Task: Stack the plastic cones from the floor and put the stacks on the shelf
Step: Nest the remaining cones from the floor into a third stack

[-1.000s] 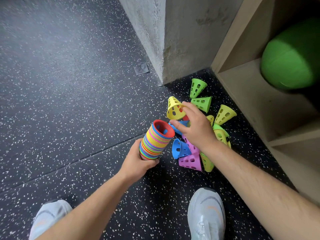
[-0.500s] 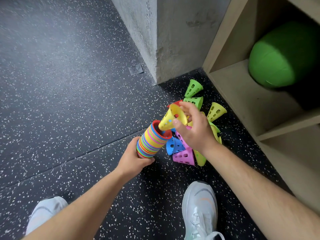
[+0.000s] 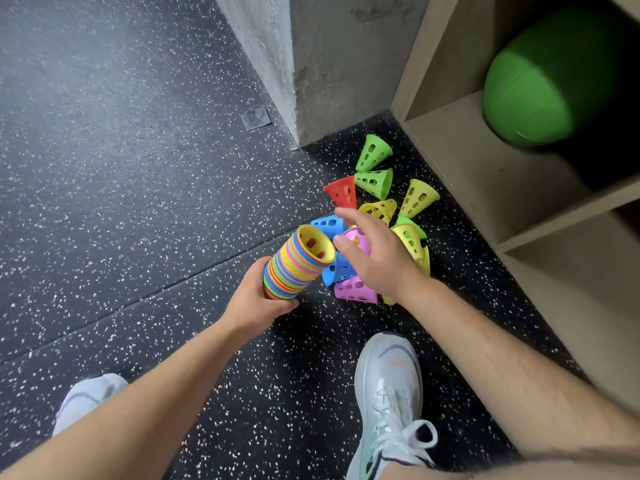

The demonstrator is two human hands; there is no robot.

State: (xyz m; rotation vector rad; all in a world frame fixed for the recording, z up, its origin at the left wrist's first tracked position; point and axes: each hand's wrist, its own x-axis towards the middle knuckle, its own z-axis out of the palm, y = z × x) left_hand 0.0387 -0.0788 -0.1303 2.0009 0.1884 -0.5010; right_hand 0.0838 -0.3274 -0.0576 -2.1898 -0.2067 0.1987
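My left hand (image 3: 254, 303) grips the lower end of a tall multicoloured stack of cones (image 3: 294, 268), tilted so its open mouth faces up and right; a yellow cone is the newest one in it. My right hand (image 3: 375, 256) hovers just right of the stack's mouth with fingers spread and holds nothing. Under and beyond that hand lies a loose pile of cones on the floor: a red cone (image 3: 343, 194), green cones (image 3: 374, 180), yellow cones (image 3: 417, 199), blue cones (image 3: 327, 225) and pink cones (image 3: 356, 289). The wooden shelf (image 3: 485, 174) stands at the right.
A big green ball (image 3: 543, 81) fills the back of the shelf's compartment. A grey concrete pillar (image 3: 332, 64) stands behind the pile. My two white shoes (image 3: 388, 386) are planted on the dark speckled floor (image 3: 138, 202).
My right hand carried the yellow cone from the pile to the stack, set it in the mouth and let go. Its fingers are now spread and empty.
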